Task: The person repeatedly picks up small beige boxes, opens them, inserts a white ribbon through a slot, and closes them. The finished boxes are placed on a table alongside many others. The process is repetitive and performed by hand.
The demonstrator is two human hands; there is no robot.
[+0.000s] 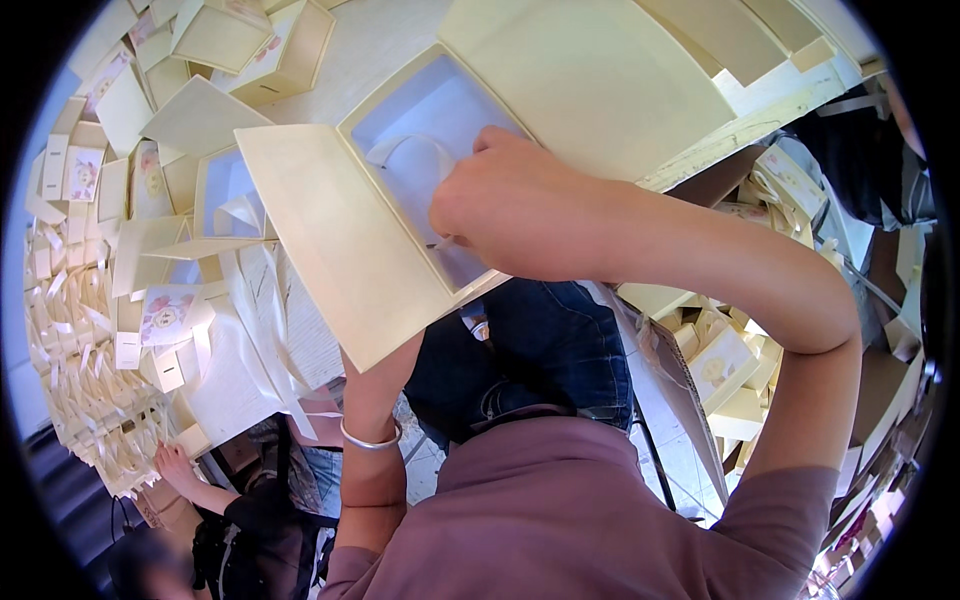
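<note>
White table point(370, 40) fills the top and left of the frame, crowded with cream boxes point(165, 315) at the far left; pale ribbons point(260, 340) trail over its edge. At lower left a co-worker's hand point(177, 467) reaches to the table's end. More boxes lie in a carton point(715, 375) at right.

At upper centre, close to the lap, an open box point(435, 90) shows a pale blue inside, one flap point(325, 230) swung left, another point(590, 85) right. Within it a white ribbon point(405, 147) arcs toward the right hand point(490, 205), which is curled into a loose fist over the box's lower right. Its fingertips are turned away, so I cannot tell whether it grips the ribbon. The left hand is hidden behind the left flap, only its forearm showing; how far open it is, and what it has hold of, cannot be told.

I judge the step in hand to be working the ribbon inside the box; the next move calls for a sure pinch on it and a steady box.
</note>
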